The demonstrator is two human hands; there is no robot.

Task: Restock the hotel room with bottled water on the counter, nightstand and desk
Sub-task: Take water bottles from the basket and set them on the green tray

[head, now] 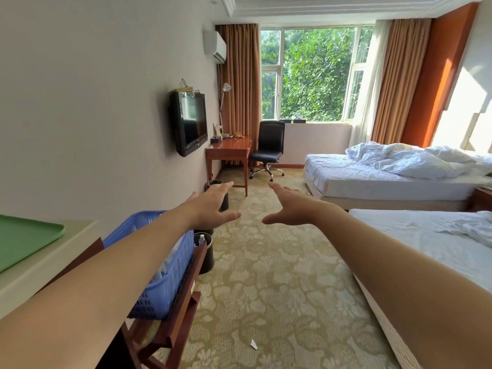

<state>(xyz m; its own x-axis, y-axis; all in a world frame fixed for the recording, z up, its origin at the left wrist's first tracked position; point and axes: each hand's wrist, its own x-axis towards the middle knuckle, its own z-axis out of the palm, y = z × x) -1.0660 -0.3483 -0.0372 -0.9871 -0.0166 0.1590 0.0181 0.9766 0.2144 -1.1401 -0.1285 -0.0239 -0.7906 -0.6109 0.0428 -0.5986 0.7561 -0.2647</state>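
A person is standing inside a hotel room, stretching both bare arms forward. At far left, a green tray point(26, 235) is sitting on the pale counter point(53, 265). Just beside it, a blue plastic basket point(170, 286) is resting on a wooden luggage rack point(183, 310). The pale shapes showing inside are probably the bottled water point(163, 266) (the forearm is hiding most of it). Full bottles are likely to be fairly heavy, smooth and slightly yielding, so gripping round the middle of the body is looking safest. The left hand point(213, 206) is hovering beyond the basket, fingers straight and spread, holding nothing. The bottles are lying well behind and below its fingertips, nearer the elbow. Past it, the wooden desk point(231, 147) is standing against the wall. The right hand point(290, 206) is mirroring the left, equally wide and empty, and the nightstand point(483, 198) is peeking in at the right edge.
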